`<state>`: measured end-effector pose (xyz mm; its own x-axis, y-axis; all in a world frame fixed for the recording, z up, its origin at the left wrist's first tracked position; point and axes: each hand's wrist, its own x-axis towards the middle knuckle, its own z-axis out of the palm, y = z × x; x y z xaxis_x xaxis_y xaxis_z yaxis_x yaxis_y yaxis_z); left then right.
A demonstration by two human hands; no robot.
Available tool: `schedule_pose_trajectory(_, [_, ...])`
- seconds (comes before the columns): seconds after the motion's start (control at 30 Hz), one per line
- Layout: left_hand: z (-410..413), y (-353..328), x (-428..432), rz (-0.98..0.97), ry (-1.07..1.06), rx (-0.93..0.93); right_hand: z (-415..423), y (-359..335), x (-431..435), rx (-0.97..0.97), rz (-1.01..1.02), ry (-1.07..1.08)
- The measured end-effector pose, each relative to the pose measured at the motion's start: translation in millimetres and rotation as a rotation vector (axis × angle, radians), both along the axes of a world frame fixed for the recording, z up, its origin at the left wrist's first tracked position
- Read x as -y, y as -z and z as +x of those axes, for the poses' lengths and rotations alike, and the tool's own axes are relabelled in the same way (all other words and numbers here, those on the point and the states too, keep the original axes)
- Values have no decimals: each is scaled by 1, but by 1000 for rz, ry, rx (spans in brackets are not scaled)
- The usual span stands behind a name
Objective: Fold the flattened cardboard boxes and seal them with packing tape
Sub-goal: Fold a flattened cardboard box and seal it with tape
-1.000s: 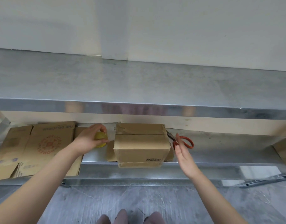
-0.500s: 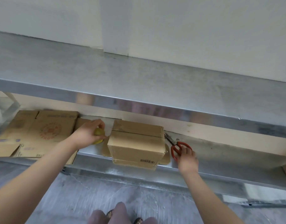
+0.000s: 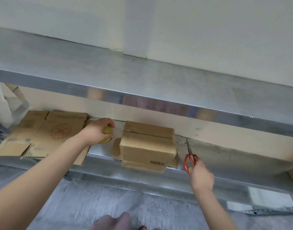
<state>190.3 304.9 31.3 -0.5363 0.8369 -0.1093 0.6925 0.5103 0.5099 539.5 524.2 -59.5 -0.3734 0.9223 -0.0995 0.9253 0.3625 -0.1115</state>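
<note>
Two hands work at the lower shelf (image 3: 208, 146): left hand (image 3: 94, 131) grips the yellow tape roll (image 3: 107, 130); right hand (image 3: 201, 173) grips the red-handled scissors (image 3: 189, 157). Folded box (image 3: 147, 146) sits between; flattened boxes (image 3: 43, 135) lie left.

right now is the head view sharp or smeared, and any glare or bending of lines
Head view: mildly soft, print on the flattened cardboard unreadable; the shelf's front lip mirrors blurry colours; wide-angle lens tilts and bows the shelf edges; the scissors and folded box stay clear enough.
</note>
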Motion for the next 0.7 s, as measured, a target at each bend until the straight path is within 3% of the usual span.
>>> schedule_pose_trajectory(0.1, [-8,-3,-4,-22,25,33,5,-28,25,1,49,53])
schedule_pose_trajectory(0.33, [-24,-9,-7,-42,85,73,-25,-74,118,-324,256,-24])
schedule_pose_trajectory(0.47, [-30,-8,-5,-47,110,98,-70,-88,174,-500,-83,43])
schedule_pose_trajectory(0.6, [-30,-5,-4,-14,134,105,-115,-81,217,-880,-549,176])
schedule_pose_trajectory(0.7, [-28,2,-1,25,157,98,-135,-78,232,-904,-820,262])
